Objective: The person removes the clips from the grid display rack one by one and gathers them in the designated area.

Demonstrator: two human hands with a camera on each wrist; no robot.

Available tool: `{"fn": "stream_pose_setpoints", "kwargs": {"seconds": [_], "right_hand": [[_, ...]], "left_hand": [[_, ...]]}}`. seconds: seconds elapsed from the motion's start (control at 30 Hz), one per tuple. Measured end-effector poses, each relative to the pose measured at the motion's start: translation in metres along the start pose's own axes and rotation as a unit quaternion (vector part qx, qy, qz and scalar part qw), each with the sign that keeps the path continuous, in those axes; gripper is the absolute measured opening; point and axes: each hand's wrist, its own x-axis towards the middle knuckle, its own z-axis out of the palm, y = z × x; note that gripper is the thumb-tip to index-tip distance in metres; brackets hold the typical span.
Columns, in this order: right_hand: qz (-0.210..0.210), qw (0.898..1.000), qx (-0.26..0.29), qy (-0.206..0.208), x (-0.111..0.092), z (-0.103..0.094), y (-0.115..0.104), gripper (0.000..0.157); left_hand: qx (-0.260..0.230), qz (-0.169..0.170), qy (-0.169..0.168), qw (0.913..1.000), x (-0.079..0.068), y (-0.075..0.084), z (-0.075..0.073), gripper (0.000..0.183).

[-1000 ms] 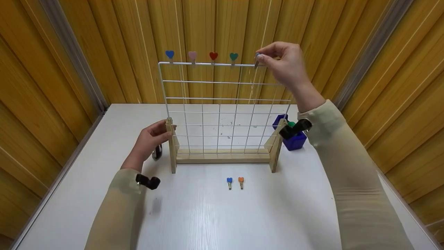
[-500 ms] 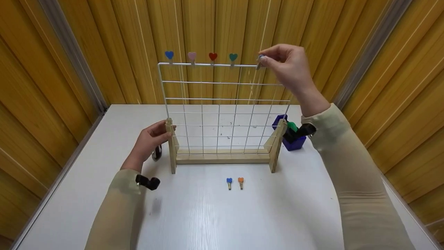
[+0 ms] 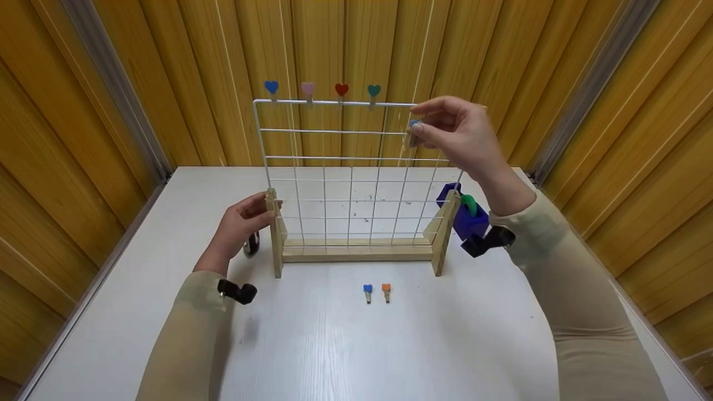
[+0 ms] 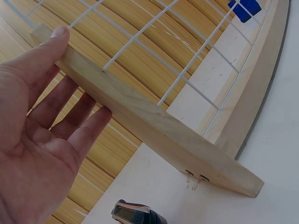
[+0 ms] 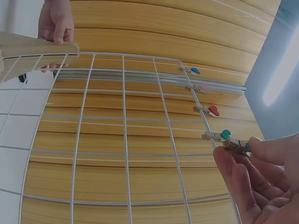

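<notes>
My right hand [image 3: 459, 136] pinches a small wooden clothespin [image 5: 236, 146] with a blue heart [image 3: 415, 123] between thumb and fingers, just below the top bar of a white wire grid [image 3: 351, 159]. Whether the clothespin touches a wire I cannot tell. Clothespins with blue [image 3: 271, 87], pink [image 3: 307, 88], red [image 3: 341, 89] and green [image 3: 374, 90] hearts are clipped along the top bar. My left hand [image 4: 42, 116] grips the left wooden upright [image 4: 140, 112] of the grid's stand, thumb on one side and fingers on the other.
Blue [image 3: 367, 288] and orange [image 3: 386, 288] heart clothespins lie on the white table [image 3: 312, 340] before the stand. Behind the right upright [image 3: 445, 236] stands a dark blue container [image 3: 470, 223] with something green [image 3: 469, 205] in it. A tape measure [image 4: 135, 213] lies by the left upright.
My right hand rises off the top bar's level and comes down with the blue-heart clothespin, now lower in front of the grid. My left hand stays on the upright.
</notes>
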Motion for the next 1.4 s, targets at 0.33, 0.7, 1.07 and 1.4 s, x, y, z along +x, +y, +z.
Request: {"fn": "stream_pose_setpoints", "kwargs": {"seconds": [0.33,0.7,1.07,1.4], "right_hand": [[0.034,0.999,-0.016,-0.036,-0.027,0.004,0.018,0.023],[0.096,0.993,-0.013,-0.067,-0.058,0.002,0.047,0.026],[0.173,0.979,-0.011,-0.105,-0.094,0.012,0.091,0.03],[0.249,0.958,0.012,-0.14,-0.125,0.027,0.137,0.031]], "left_hand": [[-0.006,-0.002,-0.002,1.0,0.001,0.0,0.0,0.061],[0.0,-0.006,-0.003,1.0,0.002,0.002,0.0,0.06],[0.005,-0.001,0.008,1.0,0.0,0.001,0.0,0.061],[0.009,-0.003,0.008,0.9999,0.0,0.0,0.0,0.062]]}}
